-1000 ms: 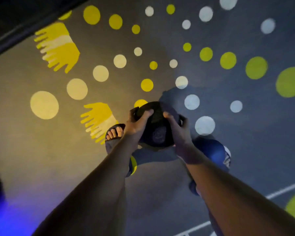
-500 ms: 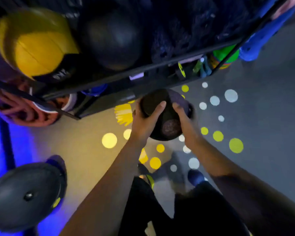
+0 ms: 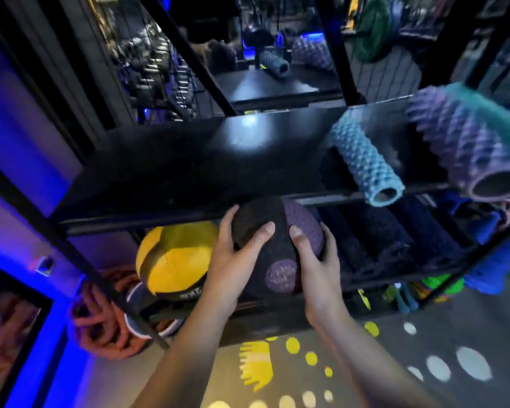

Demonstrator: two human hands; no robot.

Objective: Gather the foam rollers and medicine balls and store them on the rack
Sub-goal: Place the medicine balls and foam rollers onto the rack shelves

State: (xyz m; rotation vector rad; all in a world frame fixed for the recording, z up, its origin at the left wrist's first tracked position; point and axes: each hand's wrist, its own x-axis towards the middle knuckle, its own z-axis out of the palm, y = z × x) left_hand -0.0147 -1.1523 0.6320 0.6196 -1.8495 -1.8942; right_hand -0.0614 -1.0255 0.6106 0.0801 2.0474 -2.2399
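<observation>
One medicine ball (image 3: pixel 277 245): you are holding the dark ball with purple panels at the front of the rack (image 3: pixel 189 160), level with the lip of its black shelf. It is not resting on anything yet.
Left hand (image 3: pixel 233 260): gripping the ball's left side, thumb lying across the front.
Right hand (image 3: pixel 315 266): clamping the right side, thumb on the purple panel, fingers wrapping behind.
Change: a second ago you were carrying the ball over the dotted floor (image 3: pixel 424 334) with no rack in sight. Half a second ago the rack's edge was coming in overhead. Now you are facing the shelves with the ball raised to shelf height, and the two-handed grip is staying as it was.
Meaning: the carry looks finished; only the placing is left for this ball.
Shelf: bare black surface is lying open at left and centre. The blue foam roller (image 3: pixel 365 160) and purple foam roller (image 3: pixel 465 142) are lying at the right end, poking past the front edge.
Lower tier: the yellow ball (image 3: pixel 174 257) is sitting just left of yours, with dark rolls (image 3: pixel 380 240) to the right.
Next, as a judgement: you are either lifting over the lip or sliding in beside the yellow ball; I cannot tell which. On the flat shelf the ball may roll.
</observation>
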